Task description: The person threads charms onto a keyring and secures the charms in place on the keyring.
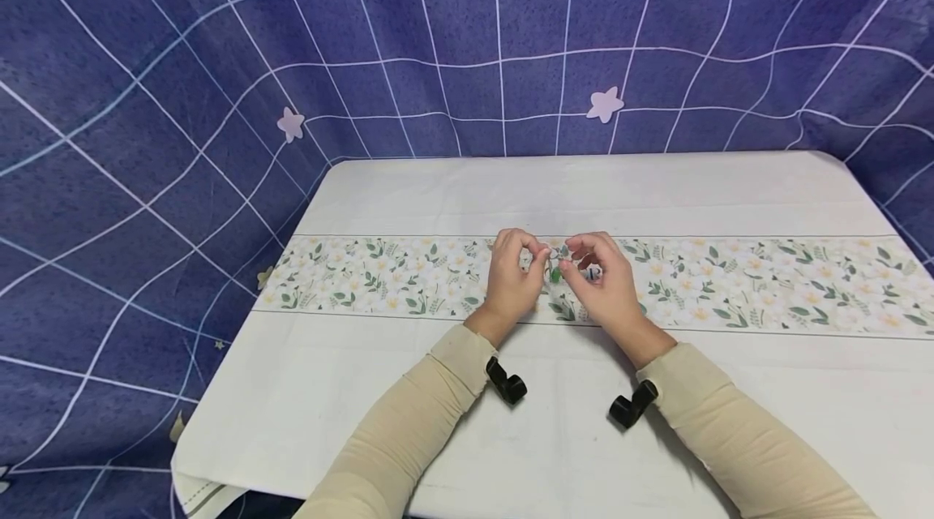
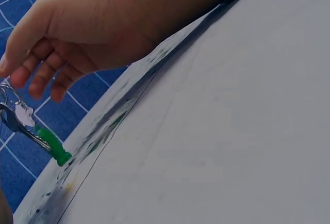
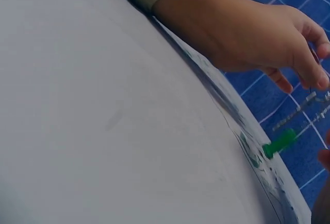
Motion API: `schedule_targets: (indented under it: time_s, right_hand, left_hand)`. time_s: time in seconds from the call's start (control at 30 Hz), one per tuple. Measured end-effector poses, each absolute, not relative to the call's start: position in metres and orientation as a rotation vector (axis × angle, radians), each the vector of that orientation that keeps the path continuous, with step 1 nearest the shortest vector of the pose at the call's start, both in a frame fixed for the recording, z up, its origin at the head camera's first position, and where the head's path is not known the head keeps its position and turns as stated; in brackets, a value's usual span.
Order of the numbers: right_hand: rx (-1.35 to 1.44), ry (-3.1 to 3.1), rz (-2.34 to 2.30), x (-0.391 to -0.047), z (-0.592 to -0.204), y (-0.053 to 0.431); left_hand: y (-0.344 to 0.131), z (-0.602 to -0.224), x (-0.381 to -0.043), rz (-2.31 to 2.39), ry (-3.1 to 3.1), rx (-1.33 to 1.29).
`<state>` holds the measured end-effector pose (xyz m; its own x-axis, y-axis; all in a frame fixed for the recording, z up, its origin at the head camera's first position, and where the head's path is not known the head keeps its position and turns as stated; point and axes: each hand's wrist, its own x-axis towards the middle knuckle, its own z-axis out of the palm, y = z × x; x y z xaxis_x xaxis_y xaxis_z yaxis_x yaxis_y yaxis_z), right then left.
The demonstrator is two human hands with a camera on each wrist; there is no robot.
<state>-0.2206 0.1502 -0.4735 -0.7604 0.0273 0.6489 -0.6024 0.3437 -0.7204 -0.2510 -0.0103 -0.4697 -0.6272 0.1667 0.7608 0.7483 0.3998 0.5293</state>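
A key ring with keys hangs between the two hands over the floral band. My left hand pinches the ring between thumb and forefinger; its other fingers are loosely curled. A key dangles below, beside a bright green tube-shaped piece, which also shows in the right wrist view. My right hand faces the left one, its thumb and fingers curled around a small dark-edged thing. Its kind is hidden by the fingers. The right thumb is close beside the ring and the green piece.
A white cloth with a floral band covers the table. Blue curtain with white grid lines stands behind and at the left. Each beige sleeve carries a black wrist mount.
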Motion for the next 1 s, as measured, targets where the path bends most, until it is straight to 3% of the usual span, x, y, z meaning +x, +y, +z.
schedule_targets:
  time_s: [0.5, 0.73, 1.0]
  right_hand:
    - [0.592, -2.183, 1.453, -0.222, -0.477, 0.161]
    - [0.581, -2.169, 1.479, -0.200, -0.441, 0.148]
    - [0.575, -2.174, 1.468, -0.199, -0.440, 0.148]
  left_hand:
    - [-0.009, -0.475, -0.252, -1.637, -1.991, -0.737]
    - [-0.009, -0.475, -0.252, -1.690, -1.988, -0.747]
    - [-0.009, -0.475, -0.252, -1.685, -1.991, -0.765]
